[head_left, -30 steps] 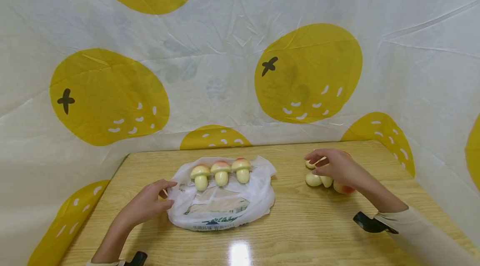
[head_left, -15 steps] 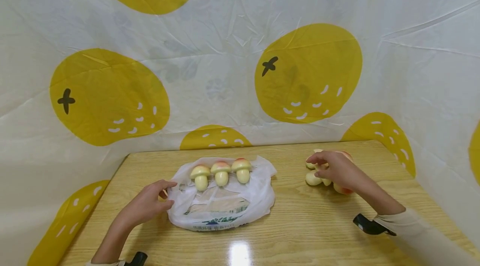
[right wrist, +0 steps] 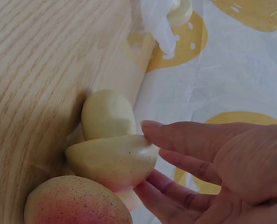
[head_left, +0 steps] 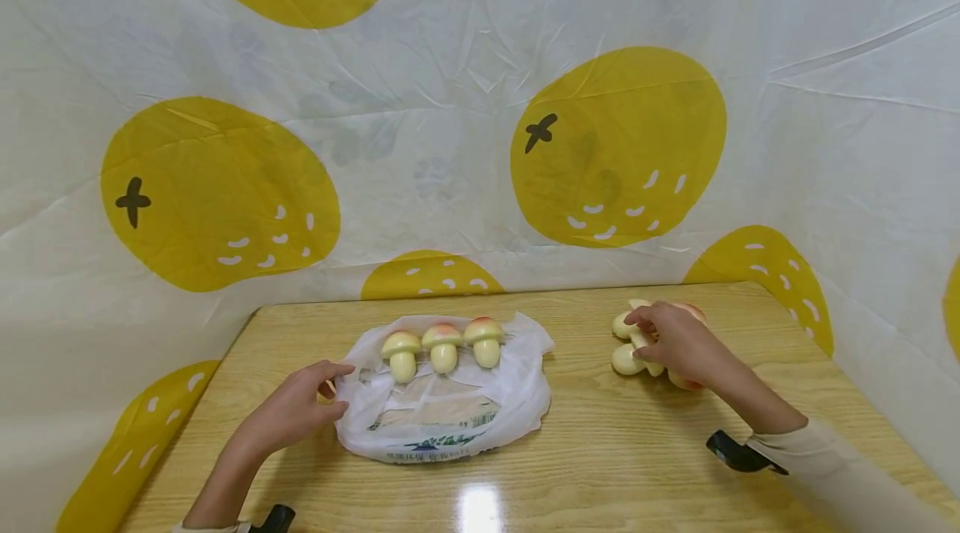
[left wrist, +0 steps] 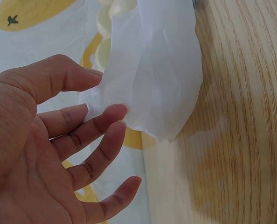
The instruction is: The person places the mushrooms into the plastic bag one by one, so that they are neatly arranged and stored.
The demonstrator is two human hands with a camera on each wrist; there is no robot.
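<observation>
My left hand (head_left: 291, 406) is at the left rim of a white plastic bag (head_left: 521, 404) spread on the table. In the left wrist view, its thumb and index finger pinch the bag's edge, and the other fingers are loosely bent. Three toy mushrooms, the middle one (head_left: 442, 348) among them, lie side by side in the bag's far part. At the right, my right hand (head_left: 681, 343) is over a cluster of more toy mushrooms. Its thumb and fingers pinch the cap of one pale mushroom (right wrist: 113, 162); another with a reddish cap (right wrist: 75, 203) lies beside it.
The wooden table (head_left: 600, 450) carries the bag at left centre and the cluster at right. A white curtain (head_left: 435, 141) printed with yellow fruit stands behind the table and along its sides.
My right hand has lowered and shifted slightly onto the cluster, and its fingers have closed on a mushroom. The left hand, the bag and the mushrooms in it stay put.
</observation>
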